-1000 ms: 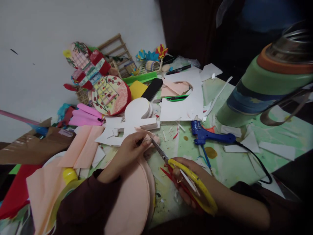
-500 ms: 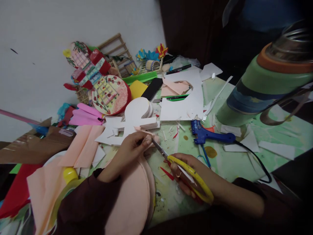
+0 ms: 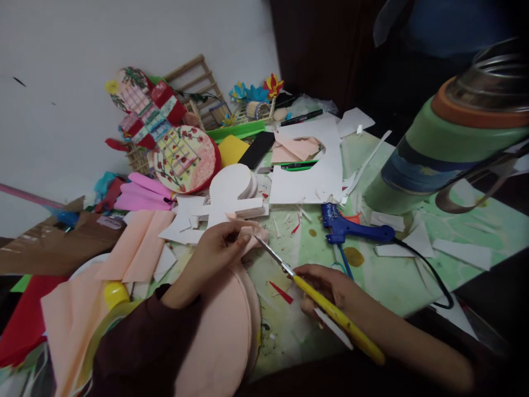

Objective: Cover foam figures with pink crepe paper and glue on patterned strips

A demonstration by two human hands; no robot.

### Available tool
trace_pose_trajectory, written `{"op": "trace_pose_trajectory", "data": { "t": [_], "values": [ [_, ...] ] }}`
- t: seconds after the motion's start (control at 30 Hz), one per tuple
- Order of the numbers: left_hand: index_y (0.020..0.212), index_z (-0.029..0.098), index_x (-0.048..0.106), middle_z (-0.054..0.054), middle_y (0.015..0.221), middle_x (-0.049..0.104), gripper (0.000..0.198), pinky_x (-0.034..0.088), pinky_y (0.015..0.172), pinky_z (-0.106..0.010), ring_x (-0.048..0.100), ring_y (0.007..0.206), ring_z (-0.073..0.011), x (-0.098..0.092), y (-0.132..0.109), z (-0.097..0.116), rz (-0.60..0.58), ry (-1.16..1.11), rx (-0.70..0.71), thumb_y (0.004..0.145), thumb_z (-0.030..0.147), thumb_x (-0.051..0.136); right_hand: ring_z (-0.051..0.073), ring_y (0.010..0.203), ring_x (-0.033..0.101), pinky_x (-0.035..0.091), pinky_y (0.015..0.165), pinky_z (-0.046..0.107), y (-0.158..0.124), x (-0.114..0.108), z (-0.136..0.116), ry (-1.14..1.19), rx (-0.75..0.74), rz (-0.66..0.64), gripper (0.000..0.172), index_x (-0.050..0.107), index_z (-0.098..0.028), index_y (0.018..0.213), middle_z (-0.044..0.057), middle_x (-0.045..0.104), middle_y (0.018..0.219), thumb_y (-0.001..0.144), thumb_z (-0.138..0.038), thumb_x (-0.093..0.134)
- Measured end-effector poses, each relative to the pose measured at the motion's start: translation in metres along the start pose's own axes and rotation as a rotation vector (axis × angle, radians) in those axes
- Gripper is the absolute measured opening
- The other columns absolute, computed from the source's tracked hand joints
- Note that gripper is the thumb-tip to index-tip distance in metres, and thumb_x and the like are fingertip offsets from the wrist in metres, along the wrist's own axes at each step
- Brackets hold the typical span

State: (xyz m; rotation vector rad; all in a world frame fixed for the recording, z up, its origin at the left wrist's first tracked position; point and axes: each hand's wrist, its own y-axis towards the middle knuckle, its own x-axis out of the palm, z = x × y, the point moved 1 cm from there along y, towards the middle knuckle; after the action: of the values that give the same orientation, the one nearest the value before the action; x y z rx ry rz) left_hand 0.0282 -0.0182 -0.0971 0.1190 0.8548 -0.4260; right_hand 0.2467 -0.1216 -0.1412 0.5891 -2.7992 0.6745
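Note:
My left hand [image 3: 223, 251] pinches a small piece of peach crepe paper [image 3: 255, 240] near the middle of the table. In my right hand [image 3: 326, 286] is a pair of yellow-handled scissors [image 3: 326, 303], its blade tips at the edge of that paper. A white strip [image 3: 333, 328] also shows by the right hand's fingers. Below my left forearm lies a large rounded shape covered in peach paper [image 3: 219, 336]. Just beyond my left hand sits a white cardboard cutout [image 3: 229, 190] with a round top.
A blue glue gun [image 3: 355, 229] with a black cord lies on the right, before a large green flask [image 3: 430, 149]. White card scraps surround them. Behind stand a painted red-sided craft [image 3: 185, 160], a black phone [image 3: 258, 150] and a cut white sheet [image 3: 306, 187]. Peach crepe paper [image 3: 136, 245] lies left.
My right hand has turned the scissors, so the yellow handle now appears edge-on and reaches lower right. My left hand stays nearly in place, with more of the small peach paper showing.

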Motion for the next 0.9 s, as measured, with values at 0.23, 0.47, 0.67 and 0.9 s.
{"op": "trace_pose_trajectory", "data": {
  "t": [0.23,0.47,0.67,0.9],
  "values": [
    [0.097,0.018,0.064,-0.006,0.093,0.068,0.017,0.046,0.072,-0.033,0.059,0.082,-0.0192,0.006,0.000,0.001,0.094,0.202,-0.016,0.090,0.029,0.052,0.023,0.095,0.066,0.055,0.081,0.034,-0.030,-0.003,-0.002,-0.692,-0.213,0.272,0.055,0.061,-0.024,0.120,0.006,0.069,0.110,0.067,-0.026,0.074],
    [0.095,0.021,0.064,-0.005,0.099,0.067,0.011,0.043,0.084,-0.038,0.057,0.095,-0.0205,0.010,0.001,0.004,0.157,0.363,0.284,0.091,0.019,0.054,0.028,0.094,0.069,0.060,0.078,0.041,-0.029,-0.005,-0.004,-1.151,-0.415,0.431,0.055,0.060,-0.013,0.125,0.014,0.069,0.114,0.071,-0.022,0.061],
    [0.102,0.021,0.063,-0.005,0.108,0.068,0.016,0.045,0.090,-0.038,0.060,0.100,-0.0196,0.011,0.005,-0.002,0.111,0.321,0.351,0.092,0.016,0.051,0.026,0.096,0.069,0.060,0.079,0.039,-0.024,-0.010,-0.002,-1.185,-0.397,0.432,0.053,0.059,-0.013,0.127,0.013,0.069,0.114,0.074,-0.022,0.057],
    [0.103,0.020,0.060,-0.006,0.104,0.066,0.012,0.046,0.087,-0.038,0.059,0.099,-0.0203,0.013,0.014,-0.008,0.113,0.307,0.260,0.093,0.021,0.053,0.027,0.100,0.068,0.059,0.084,0.041,-0.022,-0.009,0.003,-1.141,-0.357,0.418,0.055,0.058,-0.012,0.128,0.013,0.068,0.116,0.074,-0.022,0.058]
  ]
}}
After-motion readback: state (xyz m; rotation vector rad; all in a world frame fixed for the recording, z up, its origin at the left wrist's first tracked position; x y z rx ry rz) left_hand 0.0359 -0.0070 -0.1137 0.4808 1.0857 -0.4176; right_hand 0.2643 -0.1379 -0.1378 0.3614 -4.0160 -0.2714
